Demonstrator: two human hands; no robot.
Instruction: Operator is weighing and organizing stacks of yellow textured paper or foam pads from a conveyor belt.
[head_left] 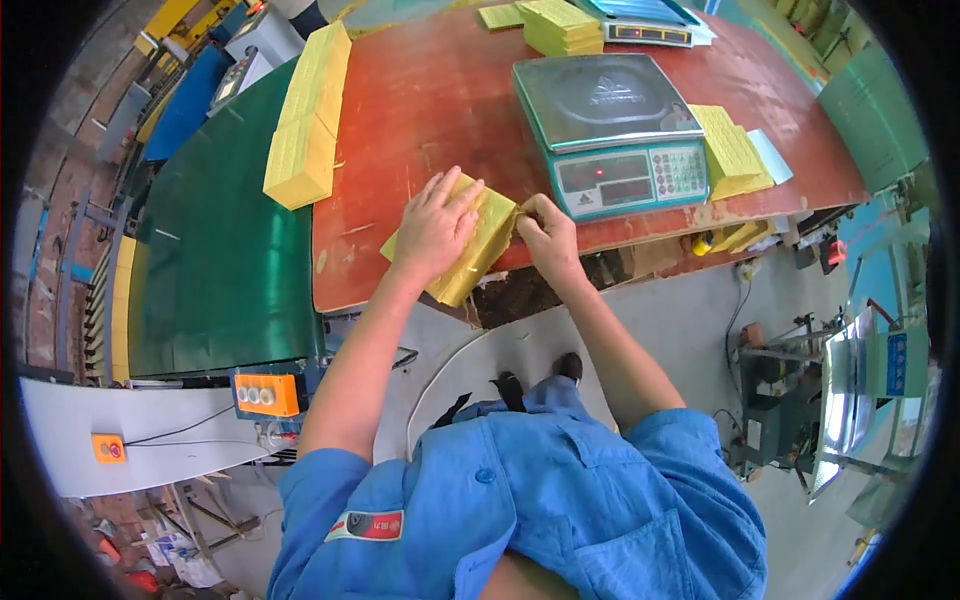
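Observation:
A yellow block that looks like stacked sheets (478, 262) lies tilted at the red table's front edge, partly overhanging it. Its side facing me is shiny. Across its top rests my left hand (437, 228), open, fingers stretched out and lying flat. At the block's right corner, my right hand (548, 236) is closed in a pinch. What lies between those fingertips is too small to make out. A teal scale with a steel pan (610, 100) stands just beyond my right hand; nothing lies on its pan.
Long yellow stacks (310, 110) line the left side of the red table (420, 90), beside a green belt surface (220, 260). More yellow stacks (728, 155) sit right of the scale and at the back (560, 28), near a second scale (645, 20). An orange button box (266, 395) hangs lower left.

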